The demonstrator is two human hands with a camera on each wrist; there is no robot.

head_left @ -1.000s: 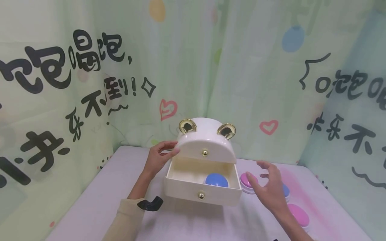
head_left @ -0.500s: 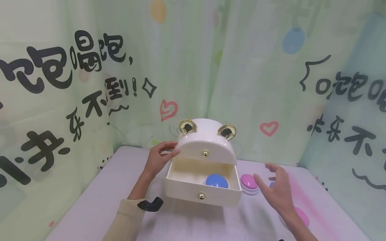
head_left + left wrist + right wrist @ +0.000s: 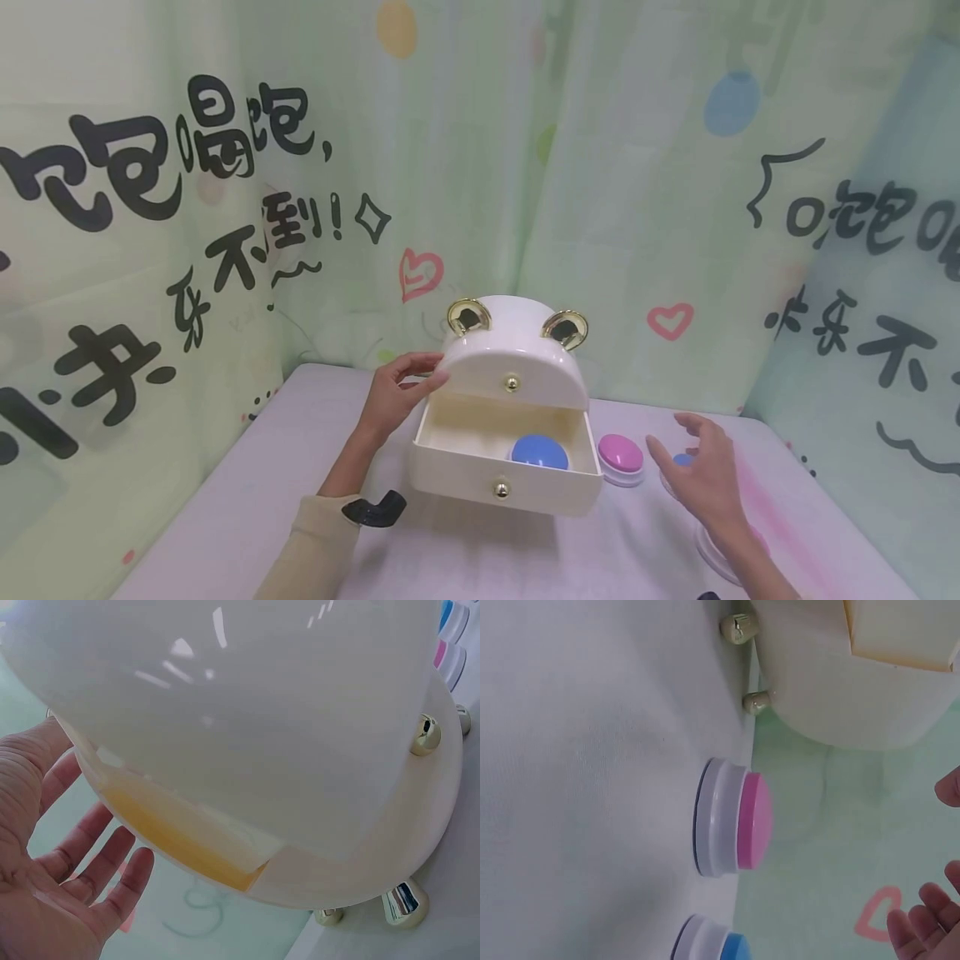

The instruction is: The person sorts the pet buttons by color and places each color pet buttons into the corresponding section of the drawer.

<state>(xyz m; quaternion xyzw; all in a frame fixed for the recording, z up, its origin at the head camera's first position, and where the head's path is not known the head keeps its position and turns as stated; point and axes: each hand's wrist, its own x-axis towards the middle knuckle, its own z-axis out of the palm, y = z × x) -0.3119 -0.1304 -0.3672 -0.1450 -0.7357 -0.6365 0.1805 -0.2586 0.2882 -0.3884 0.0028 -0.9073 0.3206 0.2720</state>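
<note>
A white frog-shaped box (image 3: 517, 333) with two gold-rimmed eyes stands mid-table, its lower drawer (image 3: 465, 471) pulled out. Inside the drawer, toward the right, sits a blue dome-topped button (image 3: 540, 451). My left hand (image 3: 397, 393) rests against the box's left side, thumb and fingertips at the edge; in the left wrist view the other fingers (image 3: 127, 881) spread loosely beside the shell. My right hand (image 3: 705, 471) hovers over the right side of the table with fingers apart, holding nothing. Just left of it stands a pink-topped button (image 3: 621, 452) on a white base.
Behind my right hand a second blue button (image 3: 682, 459) is partly hidden. My right forearm covers most of another pink button, its white base (image 3: 711, 557) showing. A printed green curtain (image 3: 630, 208) closes off the back and sides of the white table (image 3: 247, 500).
My right hand has moved right, away from the pink button beside the box and over the other buttons. My left hand and the box have stayed put.
</note>
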